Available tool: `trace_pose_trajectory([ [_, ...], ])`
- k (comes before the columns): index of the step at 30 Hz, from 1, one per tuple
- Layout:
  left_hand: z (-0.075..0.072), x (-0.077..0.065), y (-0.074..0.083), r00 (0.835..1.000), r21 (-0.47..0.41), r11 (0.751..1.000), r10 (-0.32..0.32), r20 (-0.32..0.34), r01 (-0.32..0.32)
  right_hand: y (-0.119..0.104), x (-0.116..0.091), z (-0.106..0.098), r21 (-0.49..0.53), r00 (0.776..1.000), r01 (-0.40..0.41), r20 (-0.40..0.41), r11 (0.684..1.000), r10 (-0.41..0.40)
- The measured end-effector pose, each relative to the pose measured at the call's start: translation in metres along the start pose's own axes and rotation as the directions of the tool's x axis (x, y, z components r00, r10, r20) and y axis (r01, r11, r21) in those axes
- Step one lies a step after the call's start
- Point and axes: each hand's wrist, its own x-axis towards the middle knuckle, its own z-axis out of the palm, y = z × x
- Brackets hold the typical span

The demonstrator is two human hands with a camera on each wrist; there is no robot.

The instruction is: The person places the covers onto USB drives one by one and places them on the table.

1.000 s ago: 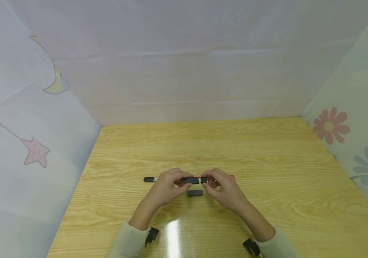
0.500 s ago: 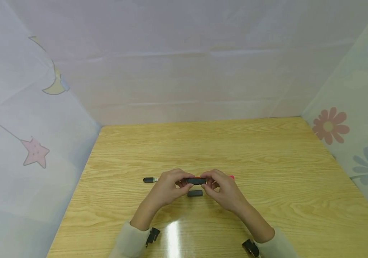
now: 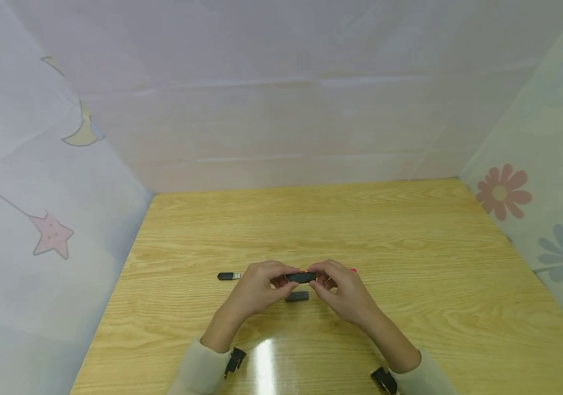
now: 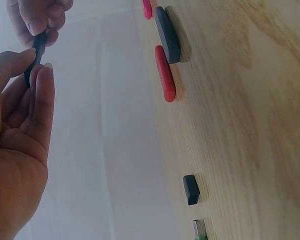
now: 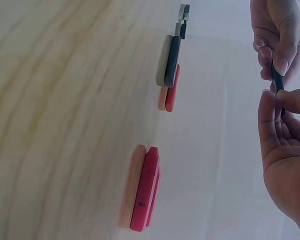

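Both hands meet over the middle of the table on one black USB stick [image 3: 301,278], its cap pushed up against its body. My left hand [image 3: 257,291] pinches the left end between thumb and fingers. At the other end, the thumb and fingers of my right hand [image 3: 342,289] pinch the cap. In the left wrist view the stick [image 4: 36,57] is raised off the table, mostly covered by fingers. Below the hands on the tabletop lies a dark grey stick-shaped piece [image 3: 297,296]. Left of the left hand lies another black USB stick [image 3: 227,276], its metal plug bare.
Beyond the hands, a red stick-shaped piece [image 4: 165,74] lies near the dark grey one, with a short black cap [image 4: 191,189] farther along. A pink-red flat piece [image 5: 146,190] rests on the wooden table [image 3: 409,230] toward the right. Printed cloth walls [image 3: 281,109] enclose the back and sides.
The metal plug that showed between stick and cap a second ago is now covered; the right hand's cap has closed onto the stick. The pieces on the table have stayed put.
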Motion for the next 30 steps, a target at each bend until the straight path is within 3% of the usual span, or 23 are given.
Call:
trace_pose_trajectory([
  [15, 0.0017, 0.0069, 0.0053, 1.0, 0.066, 0.998, -0.008, 0.021, 0.007, 0.0022, -0.0015, 0.0002, -0.047, 0.999, 0.043, -0.001, 0.998, -0.043],
  [30, -0.0003, 0.009, 0.004, 0.995, 0.093, 0.992, 0.08, 0.056, -0.085, 0.0015, -0.0024, 0.0022, -0.081, 0.999, 0.051, -0.003, 0.995, -0.051],
])
